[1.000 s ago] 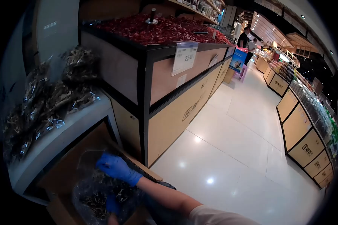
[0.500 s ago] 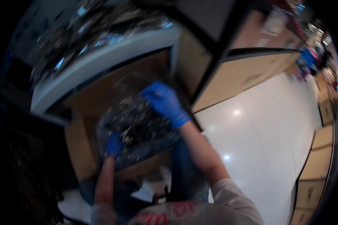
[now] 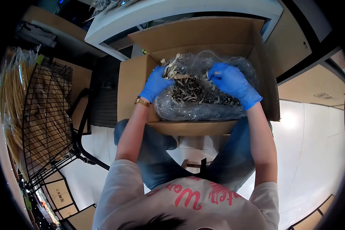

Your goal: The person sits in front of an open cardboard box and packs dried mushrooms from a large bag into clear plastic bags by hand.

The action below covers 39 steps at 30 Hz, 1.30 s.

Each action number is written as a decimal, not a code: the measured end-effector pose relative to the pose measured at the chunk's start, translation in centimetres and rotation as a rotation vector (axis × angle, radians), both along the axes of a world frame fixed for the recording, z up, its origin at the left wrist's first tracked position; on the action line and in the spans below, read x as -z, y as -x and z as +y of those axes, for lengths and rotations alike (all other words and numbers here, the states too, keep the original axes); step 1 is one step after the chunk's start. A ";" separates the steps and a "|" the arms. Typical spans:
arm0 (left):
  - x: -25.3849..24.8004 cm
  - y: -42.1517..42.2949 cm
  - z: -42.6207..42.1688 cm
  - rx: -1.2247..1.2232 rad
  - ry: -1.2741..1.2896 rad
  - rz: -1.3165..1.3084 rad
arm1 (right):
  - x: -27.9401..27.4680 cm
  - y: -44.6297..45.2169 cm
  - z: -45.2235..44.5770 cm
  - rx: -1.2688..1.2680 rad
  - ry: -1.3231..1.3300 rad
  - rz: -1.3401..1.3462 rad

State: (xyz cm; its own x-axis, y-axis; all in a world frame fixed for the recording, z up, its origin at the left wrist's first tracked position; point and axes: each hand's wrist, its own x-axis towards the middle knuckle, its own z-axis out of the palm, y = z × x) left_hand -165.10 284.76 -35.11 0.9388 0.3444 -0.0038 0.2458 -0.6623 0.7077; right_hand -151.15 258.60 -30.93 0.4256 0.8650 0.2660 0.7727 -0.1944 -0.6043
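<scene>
A clear plastic bag [image 3: 197, 112] lies opened inside a cardboard box [image 3: 136, 82] between my knees. It is full of dark, curled dried strips [image 3: 191, 92] with pale edges; their exact kind I cannot make out. My left hand [image 3: 156, 84], in a blue glove, is closed around a bunch of paler dried strips [image 3: 173, 68] at the bag's left side. Above the right part of the heap is my right hand [image 3: 234, 82], also blue-gloved. Its thumb and fingers are pinched together, and what is between them is too small to name.
A black wire cart [image 3: 48, 111] filled with long yellowish sticks in plastic [image 3: 13, 92] stands at left. Behind the box is a white display table [image 3: 180, 15]. Wooden cabinets [image 3: 314, 82] stand at right, over a white tiled floor [image 3: 295, 134].
My view has swung around and steadied, bringing the wire cart into sight at left. My left hand has moved up to the bag's far left side and now holds pale strips.
</scene>
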 end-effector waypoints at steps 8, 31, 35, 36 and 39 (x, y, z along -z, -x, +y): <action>-3.9 1.5 2.0 -0.047 -0.257 -0.001 | 0.3 0.3 0.2 -0.011 0.028 -0.056; -6.2 -9.0 -6.4 0.680 -0.537 0.291 | 0.1 0.5 0.1 -0.037 0.150 -0.055; -5.6 -10.3 -7.4 0.774 -0.491 0.542 | 0.5 0.2 0.1 -0.050 0.196 -0.048; -4.9 -10.4 -7.3 0.774 -0.492 0.545 | 0.6 0.3 0.2 -0.068 0.207 -0.049; -1.8 -10.0 -6.9 0.883 -0.424 0.386 | 0.0 1.0 0.6 -0.114 0.268 -0.044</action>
State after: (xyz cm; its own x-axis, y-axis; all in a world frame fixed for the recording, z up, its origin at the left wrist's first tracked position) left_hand -155.06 277.85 -33.36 0.8180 -0.4180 -0.3951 -0.2853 -0.8913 0.3524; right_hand -152.19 259.18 -30.98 0.3148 0.9484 0.0379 0.8232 -0.2529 -0.5083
